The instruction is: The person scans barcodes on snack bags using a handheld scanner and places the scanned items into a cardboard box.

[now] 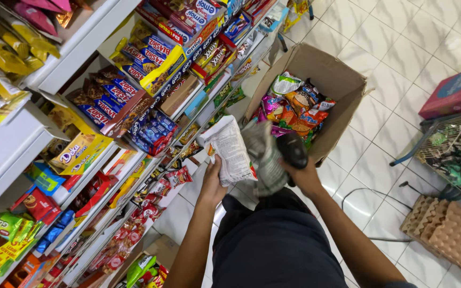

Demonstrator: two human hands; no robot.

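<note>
Left hand (213, 178): fingers wrapped on lower edge of a white snack packet (229, 151); packet tilted, top end toward 11 o'clock, back panel w/ print faces cam.
Right hand (301, 172): clamped on a black handheld scanner (292, 150), nose toward 12 o'clock. Same hand also pins a grey-green crumpled wrapper (263, 158) betw. scanner and packet; exact grip on wrapper: cannot tell.
Packet vs wrapper: edges overlap, touching.
Carton (331, 74): open brown cardboard box on floor, 1 o'clock from hands, flaps up. Holds mixed snack bags (292, 106), orange, pink, silver-green; approx 6+ visible, exact count cannot tell. Near wall partly hidden by scanner and wrapper.
Shelves (81, 37): white tiers at 9–11 o'clock, packed w/ biscuit and wafer boxes, blue/red/yellow; too many to count. Just beside left hand.
Floor (390, 48): white tiles.
Egg trays (446, 232): 1 stack, grey pulp, at 4 o'clock, well apart from hands.
Wire basket (449, 146): 1, at 3 o'clock, dark green stuff inside, blurred.
Pink-red box (457, 90): 1, at 2 o'clock, above basket.
Cable (369, 194): 1 thin dark line on tiles, right of the right forearm.
Legs (273, 240): dark trousers, 6 o'clock.
</note>
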